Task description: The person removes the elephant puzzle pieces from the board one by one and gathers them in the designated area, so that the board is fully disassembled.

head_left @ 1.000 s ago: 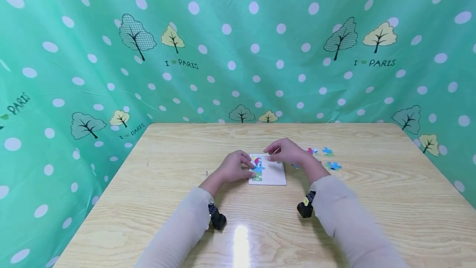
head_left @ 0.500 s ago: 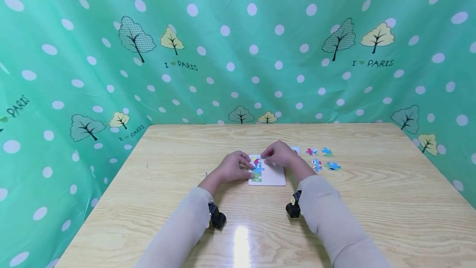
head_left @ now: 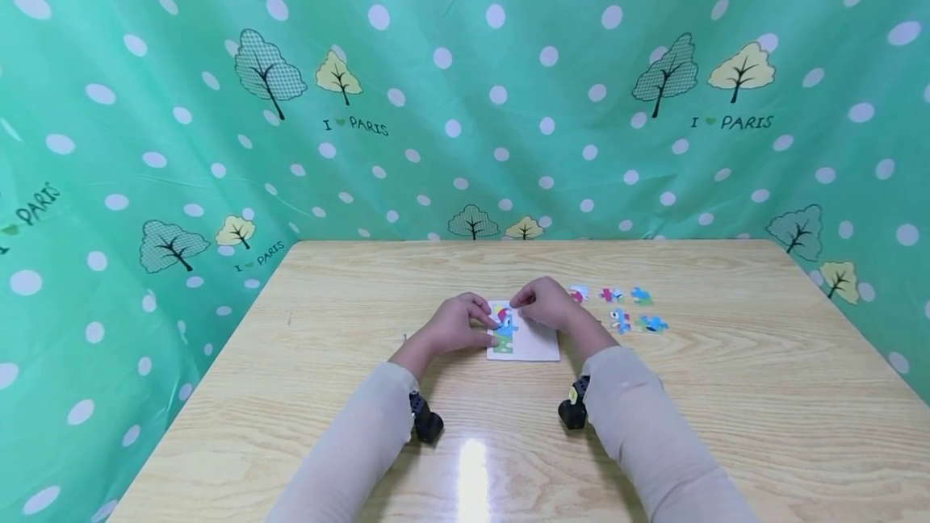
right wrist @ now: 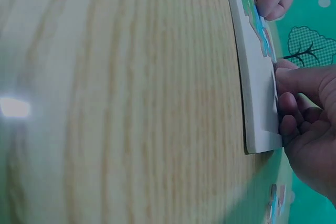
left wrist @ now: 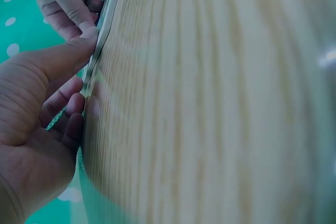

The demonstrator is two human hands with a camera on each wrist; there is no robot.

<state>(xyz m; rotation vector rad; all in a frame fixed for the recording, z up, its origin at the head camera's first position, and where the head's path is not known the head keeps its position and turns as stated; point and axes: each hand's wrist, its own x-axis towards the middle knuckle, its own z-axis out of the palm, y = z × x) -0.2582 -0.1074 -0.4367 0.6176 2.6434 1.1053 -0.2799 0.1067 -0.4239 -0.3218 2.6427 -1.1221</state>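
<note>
A white puzzle board (head_left: pixel 536 343) lies flat on the table, with joined puzzle pieces (head_left: pixel 503 328) along its left side showing a blue figure, a red-and-yellow top and green ground. My left hand (head_left: pixel 458 325) rests on these pieces from the left, thumb and forefinger pressing them. At the board's top edge, my right hand (head_left: pixel 548 303) brings thumb and forefinger together on a puzzle piece, mostly hidden by the fingers, beside the joined ones. In the right wrist view, the right hand (right wrist: pixel 310 114) reaches over the board's bare part (right wrist: pixel 261 93).
Several loose puzzle pieces lie right of the board, among them a red-and-white one (head_left: pixel 579 293), a blue-and-green one (head_left: pixel 641 295) and a blue one (head_left: pixel 651 324). The wooden table (head_left: pixel 349 297) ends at a green dotted curtain (head_left: pixel 407 103).
My right hand has moved left and down onto the board's top edge, beside the joined pieces, then stayed there. Loose pieces behind it have come into view. The left hand has kept its place.
</note>
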